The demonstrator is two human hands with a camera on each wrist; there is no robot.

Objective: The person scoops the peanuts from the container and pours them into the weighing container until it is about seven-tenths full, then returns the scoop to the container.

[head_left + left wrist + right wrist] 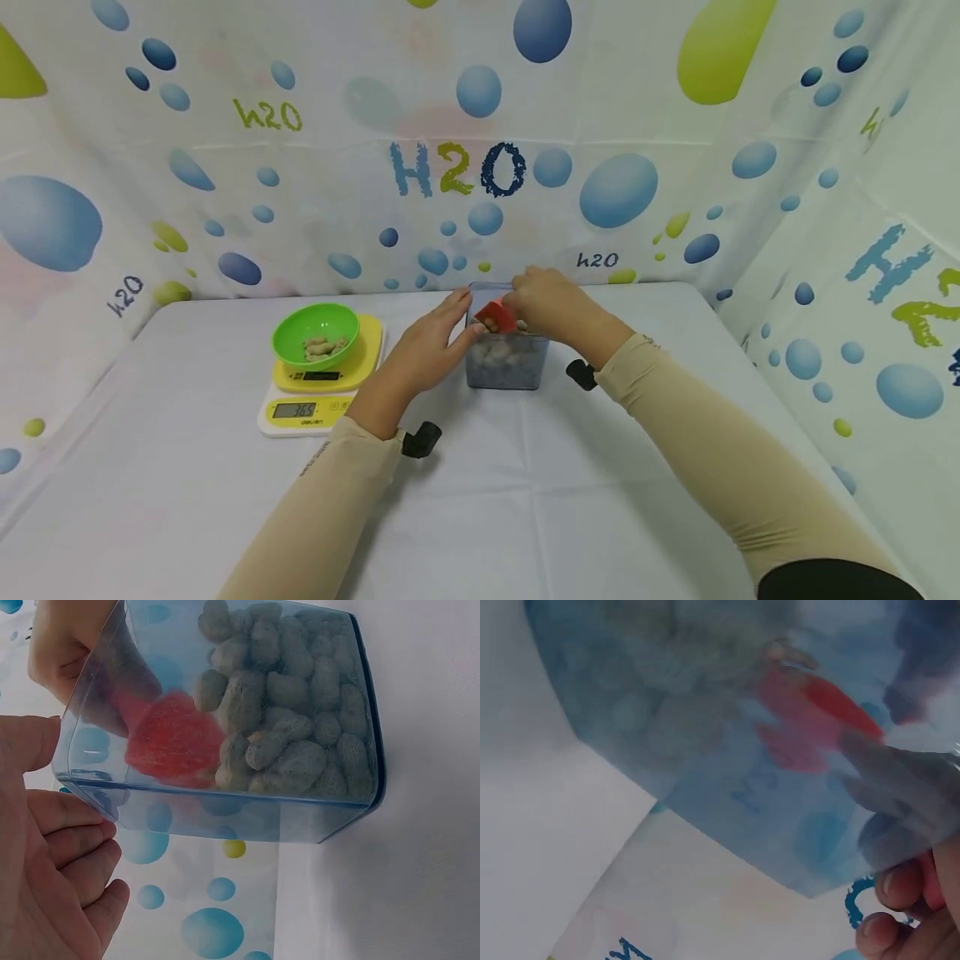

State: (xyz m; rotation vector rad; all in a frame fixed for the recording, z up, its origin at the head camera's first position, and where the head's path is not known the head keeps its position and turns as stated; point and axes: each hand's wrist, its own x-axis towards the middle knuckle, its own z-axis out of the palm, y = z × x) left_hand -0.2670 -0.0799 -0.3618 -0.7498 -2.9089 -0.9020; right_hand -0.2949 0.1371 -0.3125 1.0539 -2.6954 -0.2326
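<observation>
A clear bluish plastic container (504, 371) stands on the table, partly filled with unshelled peanuts (285, 697). My right hand (553, 307) reaches over its rim and grips a red scoop (495, 317) by the handle. The scoop's bowl is inside the container at the top of the peanuts, with some peanuts in it. Fingers mostly straight, my left hand (427, 350) rests at the container's left rim; in the left wrist view its thumb and fingertips lie right by that edge.
Left of the container, a yellow and white kitchen scale (365, 350) carries a green bowl (281, 333) with several peanuts inside. Its display reads about 365. A white cloth with blue and green spots (375, 208) hangs behind the table.
</observation>
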